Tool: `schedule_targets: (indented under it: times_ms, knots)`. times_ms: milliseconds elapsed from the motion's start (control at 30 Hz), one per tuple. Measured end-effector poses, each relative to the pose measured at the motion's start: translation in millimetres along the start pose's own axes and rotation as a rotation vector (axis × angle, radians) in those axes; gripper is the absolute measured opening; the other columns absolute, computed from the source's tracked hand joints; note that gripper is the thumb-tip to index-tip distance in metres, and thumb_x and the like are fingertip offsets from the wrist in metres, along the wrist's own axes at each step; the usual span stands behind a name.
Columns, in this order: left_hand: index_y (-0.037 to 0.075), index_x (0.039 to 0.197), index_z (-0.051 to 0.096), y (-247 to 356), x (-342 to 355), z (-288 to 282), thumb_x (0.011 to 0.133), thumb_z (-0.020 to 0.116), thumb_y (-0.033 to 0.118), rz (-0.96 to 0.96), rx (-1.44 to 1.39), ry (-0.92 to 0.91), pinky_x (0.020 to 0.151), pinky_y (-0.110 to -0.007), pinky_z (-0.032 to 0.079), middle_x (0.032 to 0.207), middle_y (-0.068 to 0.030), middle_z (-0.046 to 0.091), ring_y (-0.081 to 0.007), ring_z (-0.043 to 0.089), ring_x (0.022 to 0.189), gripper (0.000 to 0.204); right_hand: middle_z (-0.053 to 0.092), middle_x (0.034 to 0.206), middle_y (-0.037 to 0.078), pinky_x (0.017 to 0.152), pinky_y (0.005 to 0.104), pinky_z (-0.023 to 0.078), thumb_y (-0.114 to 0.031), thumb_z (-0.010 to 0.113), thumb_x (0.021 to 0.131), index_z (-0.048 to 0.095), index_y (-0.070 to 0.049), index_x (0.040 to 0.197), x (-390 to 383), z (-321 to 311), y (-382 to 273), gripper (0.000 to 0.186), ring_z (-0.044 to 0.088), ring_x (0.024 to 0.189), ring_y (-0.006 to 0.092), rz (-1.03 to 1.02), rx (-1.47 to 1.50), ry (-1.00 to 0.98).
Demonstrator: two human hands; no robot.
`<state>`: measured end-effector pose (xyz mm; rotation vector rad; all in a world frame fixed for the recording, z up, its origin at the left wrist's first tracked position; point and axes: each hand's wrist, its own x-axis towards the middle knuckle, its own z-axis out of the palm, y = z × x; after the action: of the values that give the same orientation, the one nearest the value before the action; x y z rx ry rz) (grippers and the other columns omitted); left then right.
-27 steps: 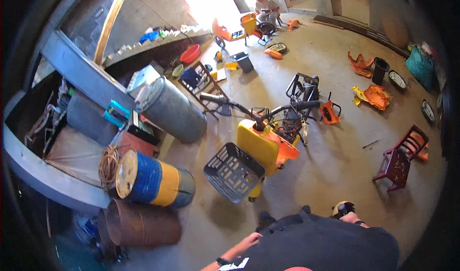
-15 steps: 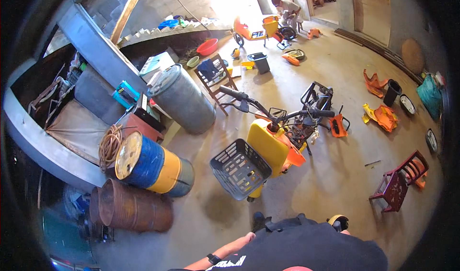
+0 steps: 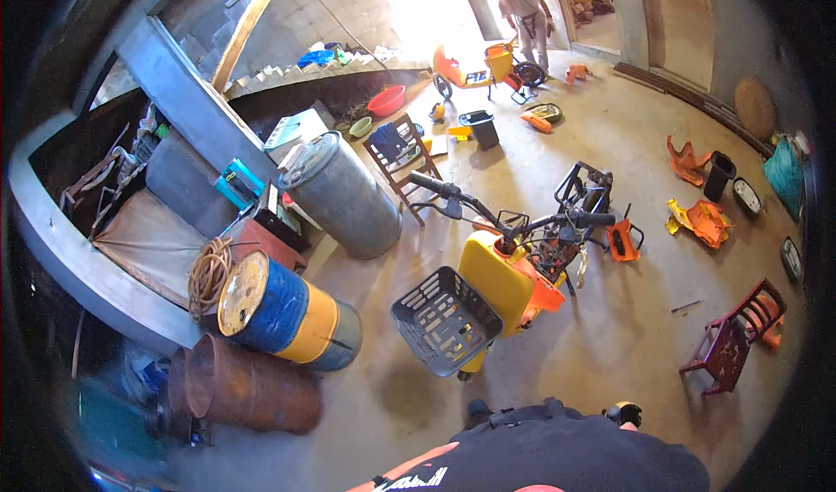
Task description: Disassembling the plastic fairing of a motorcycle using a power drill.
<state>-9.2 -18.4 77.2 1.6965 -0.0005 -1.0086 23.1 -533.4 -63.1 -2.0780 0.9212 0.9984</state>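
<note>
The black shirt (image 3: 566, 453) hides part of the left hand (image 3: 444, 450), and the right hand is out of sight; I cannot tell if they are open or closed. Right of the left hand, a round yellow-and-black part (image 3: 623, 414) peeks out. Ahead stands the yellow bike (image 3: 496, 270).

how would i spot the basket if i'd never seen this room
Find the partly stripped yellow scooter standing mid-floor. The basket sits at its front, nearest the camera. It is grey and slotted, unlike the smooth yellow panel behind it.
</note>
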Motion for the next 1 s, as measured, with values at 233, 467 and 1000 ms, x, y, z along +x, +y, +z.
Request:
schedule_targets:
  times_ms: [233,467,1000]
  knots:
    - [0.002,0.126,0.047,-19,-56,-4,0.098,0.033,0.032,0.082,0.056,0.111,0.099,-0.031,0.035,0.126,-0.0101,0.051,-0.0215,0.048,0.115,0.043,0.066,0.083,0.016,0.069,0.0398,0.049,-0.044,0.065,0.07,0.065,-0.002,0.079,13,-4,-14,0.044,0.064,0.079,0.0279,-0.192,-0.229,0.081]
    - [-0.001,0.125,0.048,81,-33,-34,0.099,0.033,0.036,-0.464,-0.169,-0.194,0.099,-0.029,0.035,0.123,-0.0088,0.053,-0.0157,0.046,0.114,0.047,0.065,0.089,0.025,0.075,0.0402,0.05,-0.035,0.067,0.066,0.064,0.008,0.088,32,-4,-70,0.048,0.064,0.087,0.0337,-0.081,-0.06,0.06]
    - [-0.001,0.111,0.05,-58,108,-66,0.093,0.049,0.03,-0.646,0.031,-0.888,0.086,-0.033,0.042,0.104,-0.0104,0.058,-0.0167,0.051,0.098,0.036,0.063,0.077,0.004,0.065,0.027,0.048,-0.007,0.065,0.074,0.059,0.0,0.099,163,115,-133,0.027,0.059,0.067,0.0107,-0.53,0.305,-0.436]
